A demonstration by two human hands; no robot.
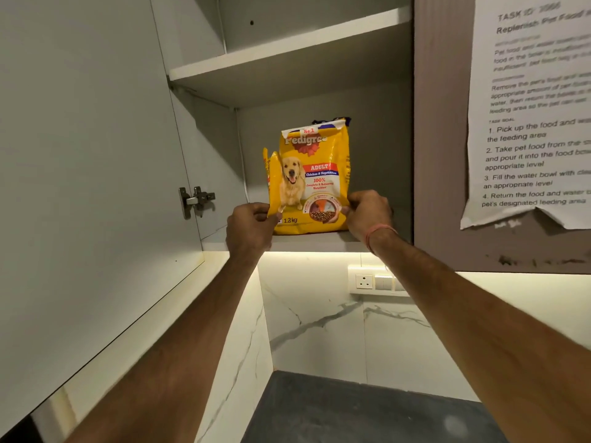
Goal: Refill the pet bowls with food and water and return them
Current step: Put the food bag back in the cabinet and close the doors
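We're looking up into an open wall cabinet: pale grey cabinet door (89, 155) swung out across the left of the frame, its metal hinge (195, 199) showing at mid-left, and an upper shelf (287, 46) running across the top. Below, a lit strip glows under the cabinet, white marble-veined wall (319, 321) fills the lower centre with a socket and switch plate (377, 281) just right of centre, and a dark tabletop (367, 414) sits at the bottom edge. On the brown panel at the upper right hangs a printed task sheet (531, 107), torn along its lower edge.

Dead centre, on the lower shelf (313, 243), stands the pet food bag (308, 180). Bright yellow pack, a golden dog pictured on the front, a red "ADULT" band, kibble shown near the bottom, "1.2 kg" printed low on the left. Its top is torn open and ragged, with a flap of the left edge peeling away.

The bag stands upright, long axis vertical, opening toward the top of the frame, printed face turned toward the camera, base resting on the shelf near its front edge.

Both arms reach up from the bottom corners. The left hand (251, 228) pinches the bag's lower left corner, fingers curled around it. The right hand (367, 212), a pink band at its wrist, grips the lower right edge.
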